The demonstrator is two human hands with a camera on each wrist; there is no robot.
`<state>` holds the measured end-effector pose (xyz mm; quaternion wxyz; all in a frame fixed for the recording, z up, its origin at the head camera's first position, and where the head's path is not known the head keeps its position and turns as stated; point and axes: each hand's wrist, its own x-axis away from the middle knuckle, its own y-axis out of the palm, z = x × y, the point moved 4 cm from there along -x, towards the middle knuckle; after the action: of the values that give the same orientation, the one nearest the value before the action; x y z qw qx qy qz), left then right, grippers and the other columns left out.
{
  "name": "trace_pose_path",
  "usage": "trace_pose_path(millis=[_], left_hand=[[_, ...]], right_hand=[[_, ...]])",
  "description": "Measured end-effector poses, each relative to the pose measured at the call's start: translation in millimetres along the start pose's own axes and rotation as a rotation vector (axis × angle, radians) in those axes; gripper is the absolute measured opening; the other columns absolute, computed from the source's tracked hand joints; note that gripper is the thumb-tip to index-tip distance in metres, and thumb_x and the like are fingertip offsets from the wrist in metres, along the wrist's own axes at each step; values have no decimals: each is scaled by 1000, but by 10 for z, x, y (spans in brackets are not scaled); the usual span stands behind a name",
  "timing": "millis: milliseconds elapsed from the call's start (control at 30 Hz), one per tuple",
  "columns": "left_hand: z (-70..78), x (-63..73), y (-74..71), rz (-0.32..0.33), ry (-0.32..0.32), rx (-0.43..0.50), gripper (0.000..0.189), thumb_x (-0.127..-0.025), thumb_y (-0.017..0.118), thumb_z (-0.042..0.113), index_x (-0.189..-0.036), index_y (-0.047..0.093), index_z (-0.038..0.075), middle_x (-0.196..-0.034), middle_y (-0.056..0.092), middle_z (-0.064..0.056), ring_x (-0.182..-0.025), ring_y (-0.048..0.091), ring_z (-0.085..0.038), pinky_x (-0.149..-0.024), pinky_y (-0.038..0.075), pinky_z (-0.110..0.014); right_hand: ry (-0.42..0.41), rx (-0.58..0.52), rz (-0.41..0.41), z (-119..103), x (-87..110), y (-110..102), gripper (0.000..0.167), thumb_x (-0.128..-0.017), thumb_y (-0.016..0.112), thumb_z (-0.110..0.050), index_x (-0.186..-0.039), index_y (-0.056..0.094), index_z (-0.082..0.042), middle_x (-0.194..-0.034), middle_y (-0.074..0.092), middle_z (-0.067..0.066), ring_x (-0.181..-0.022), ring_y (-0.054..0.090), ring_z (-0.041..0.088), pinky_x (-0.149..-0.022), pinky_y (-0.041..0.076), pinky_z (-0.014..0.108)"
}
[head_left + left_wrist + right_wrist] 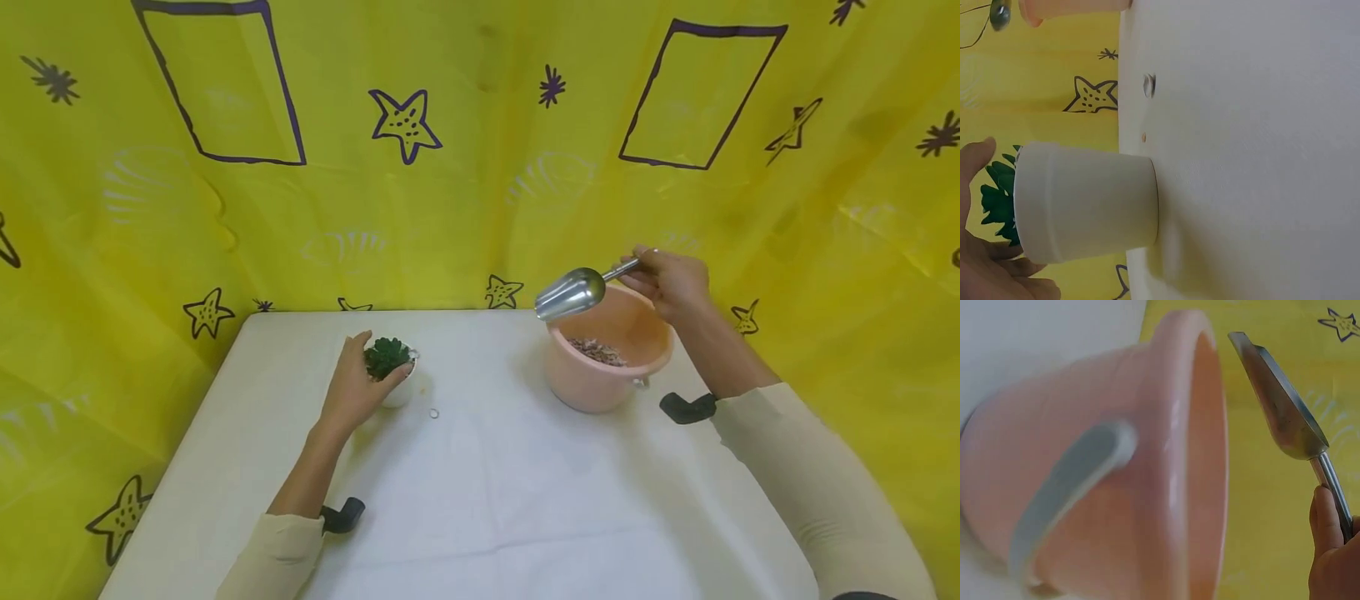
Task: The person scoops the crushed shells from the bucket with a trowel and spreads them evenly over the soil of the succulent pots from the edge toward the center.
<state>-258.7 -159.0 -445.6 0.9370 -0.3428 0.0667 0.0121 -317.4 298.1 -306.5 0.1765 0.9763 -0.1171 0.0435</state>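
Observation:
My left hand [356,383] is around the top of a white pot [1091,203] with a green succulent plant [387,357] in it. In the left wrist view the thumb is by the leaves, apart from the rim, and the other fingers lie along the rim's far side. The pot stands upright on the table. With my right hand [675,283] I grip the handle of a metal scoop [573,293] above the rim of a pink bucket [592,387]. The scoop's mouth points left. Inside the bucket lie small brownish pieces [597,352].
A small pale shell-like piece [1149,85] and a tiny brown bit [1144,137] lie on the white-covered table [480,483] near the pot. The bucket has a grey handle [1072,487] hanging at its side. A yellow patterned curtain [480,192] closes off the back and sides.

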Motion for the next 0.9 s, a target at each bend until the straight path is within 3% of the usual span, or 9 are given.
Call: trace_pose_path(millis=[233,367,633,900], left_hand=[[-59,105,-87,8,66,-45,89,-100,70,46,-163,28,-1,-171,19,-25,-159,3,-44,-122,15,-70],[-127,182,-147,13,91,-66,85,-101,68,44,-162,30,0,-171,19,-24,-159,2,-42,-121,14,-71],[-201,299,-260,23,139,-130,84,-100,69,42,-161,32,-3,-169,23,-25,-159,5,-44,-121,15,-72],[-154,345,-329,2,153,-192,87,-98,70,46,-160,34,-4,-168,26,-27,-158,9,-45,-121,19,-70]], right_hand=[[39,-45,43,28,41,-345,6,-101,68,-1,-98,70,3,-84,74,13,-76,78,23,-73,63,33],[38,-9,42,39,62,-440,11,-102,67,-4,-94,73,1,-82,74,12,-77,79,22,-73,62,31],[51,81,-35,81,89,-424,27,-103,64,-1,-79,77,-2,-79,74,12,-72,78,19,-68,62,29],[84,221,-118,202,58,-365,26,-105,60,1,-84,74,-2,-78,75,12,-72,77,17,-69,62,28]])
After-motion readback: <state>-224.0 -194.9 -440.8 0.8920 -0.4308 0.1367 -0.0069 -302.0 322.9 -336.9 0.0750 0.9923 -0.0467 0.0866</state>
